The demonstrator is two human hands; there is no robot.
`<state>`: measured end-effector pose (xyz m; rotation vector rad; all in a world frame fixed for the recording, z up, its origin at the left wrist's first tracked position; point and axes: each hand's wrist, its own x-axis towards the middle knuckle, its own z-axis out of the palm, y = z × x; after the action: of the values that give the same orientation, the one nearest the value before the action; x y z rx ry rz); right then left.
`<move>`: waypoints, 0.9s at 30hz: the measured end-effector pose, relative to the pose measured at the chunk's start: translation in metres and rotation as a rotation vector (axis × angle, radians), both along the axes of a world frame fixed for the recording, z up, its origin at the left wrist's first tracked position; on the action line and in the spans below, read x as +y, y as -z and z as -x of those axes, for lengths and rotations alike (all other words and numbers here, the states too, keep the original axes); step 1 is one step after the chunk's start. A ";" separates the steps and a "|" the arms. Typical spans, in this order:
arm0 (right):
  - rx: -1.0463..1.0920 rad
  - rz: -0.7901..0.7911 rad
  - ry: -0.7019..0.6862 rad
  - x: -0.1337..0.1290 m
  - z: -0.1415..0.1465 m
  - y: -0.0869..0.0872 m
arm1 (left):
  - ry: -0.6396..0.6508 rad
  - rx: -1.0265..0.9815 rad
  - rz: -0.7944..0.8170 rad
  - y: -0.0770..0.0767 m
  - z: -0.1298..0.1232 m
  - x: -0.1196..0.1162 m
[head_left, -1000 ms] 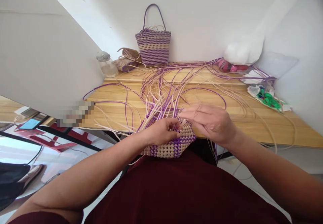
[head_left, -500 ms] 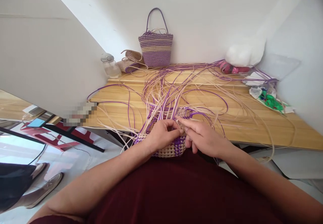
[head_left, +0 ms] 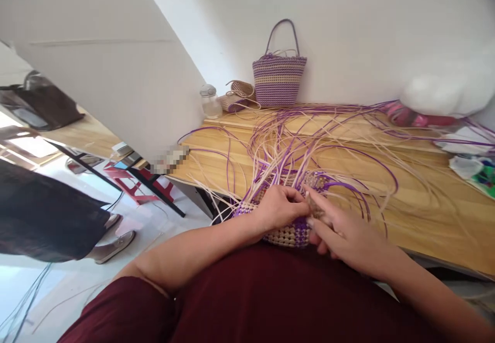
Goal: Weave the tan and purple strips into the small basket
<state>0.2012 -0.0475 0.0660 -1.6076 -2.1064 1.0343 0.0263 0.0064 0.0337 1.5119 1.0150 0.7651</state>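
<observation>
A half-woven basket [head_left: 288, 237] in beige and purple leans between my body and the table's front edge. Long loose strands [head_left: 266, 170] fan out from its top across the wood. My left hand [head_left: 281, 207] pinches thumb against forefinger at the basket's front wall, with its palm over the weave. Facing it, my right hand [head_left: 340, 229] grips the same spot between thumb and a stretched forefinger, its other fingers curled below. A small beige bit shows between the two hands; the exact strand is hidden by the fingers.
A finished purple and beige bag [head_left: 279, 81] stands against the wall, with a glass jar [head_left: 211, 101] and small woven pieces [head_left: 237, 98] on its left. A white bundle [head_left: 444, 93] lies back right. At far left stands another person [head_left: 42, 211], near a red stool [head_left: 135, 185].
My view has swung left, so everything appears farther right and more of the other person shows. Both hands stay together at the basket; my right thumb and forefinger have parted slightly.
</observation>
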 end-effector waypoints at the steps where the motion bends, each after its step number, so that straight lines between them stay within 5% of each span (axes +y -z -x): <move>1: -0.105 -0.169 0.002 0.001 -0.004 0.002 | 0.000 -0.004 -0.011 0.000 0.000 0.000; 5: -0.359 -0.796 0.007 0.010 -0.016 0.005 | 0.006 0.003 -0.037 0.000 0.002 0.000; 8: -0.472 -0.957 -0.071 0.013 -0.017 -0.001 | -0.007 0.035 -0.062 0.002 0.002 0.001; 14: -0.375 -0.705 -0.428 0.021 0.000 -0.028 | -0.039 0.124 -0.201 0.007 -0.002 0.001; 21: -0.295 -0.620 -0.172 0.064 0.003 -0.030 | -0.031 0.046 -0.160 0.008 0.008 -0.002; 27: -0.420 -0.649 -0.051 0.027 0.001 -0.025 | -0.022 -0.007 -0.112 0.010 0.011 0.001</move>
<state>0.2000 -0.0205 0.0910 -1.5069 -2.3957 -0.0266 0.0151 0.0073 0.0239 1.5945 0.9994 0.8539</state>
